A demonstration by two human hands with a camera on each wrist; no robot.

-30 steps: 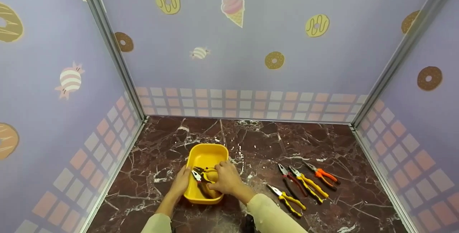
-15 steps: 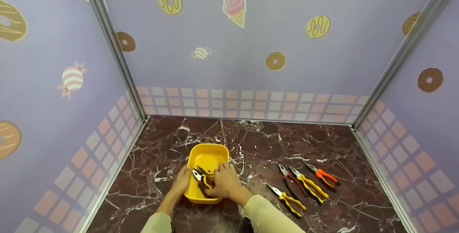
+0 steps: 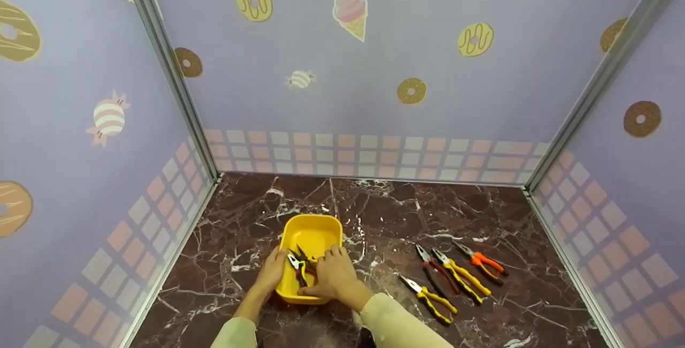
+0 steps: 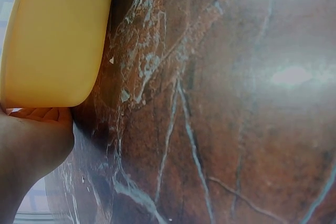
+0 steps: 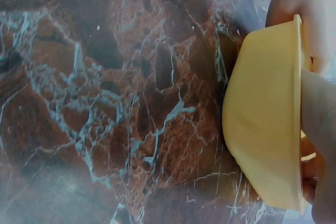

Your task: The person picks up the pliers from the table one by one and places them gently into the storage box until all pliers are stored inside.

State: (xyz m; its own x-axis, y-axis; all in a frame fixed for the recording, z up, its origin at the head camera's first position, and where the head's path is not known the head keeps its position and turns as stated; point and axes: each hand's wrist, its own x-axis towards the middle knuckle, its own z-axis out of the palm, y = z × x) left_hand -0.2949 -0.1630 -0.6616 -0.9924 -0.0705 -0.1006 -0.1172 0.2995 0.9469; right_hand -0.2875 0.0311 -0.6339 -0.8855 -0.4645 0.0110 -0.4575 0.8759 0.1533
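Observation:
A yellow plastic bin stands on the marbled surface. My left hand holds its left side, the thumb near the rim. Inside, pliers with silver jaws lie beside dark-jawed pliers with yellow on the handles. My right hand is over the bin's right side, fingers curled down onto the pliers' handles and thumb stretched toward the near end. The hand hides most of the handles. In the right wrist view, the bin's outer wall shows, with the right fingers inside the rim.
Right of the bin lie yellow-and-black long-nose pliers, dark-red-handled pliers, yellow-handled pliers and orange-handled pliers. Patterned panels with metal corner posts enclose the marbled surface.
My right hand has shifted slightly left and toward the near end of the bin. The dark-jawed pliers have turned so their tips point more away from me. The left hand stays in place.

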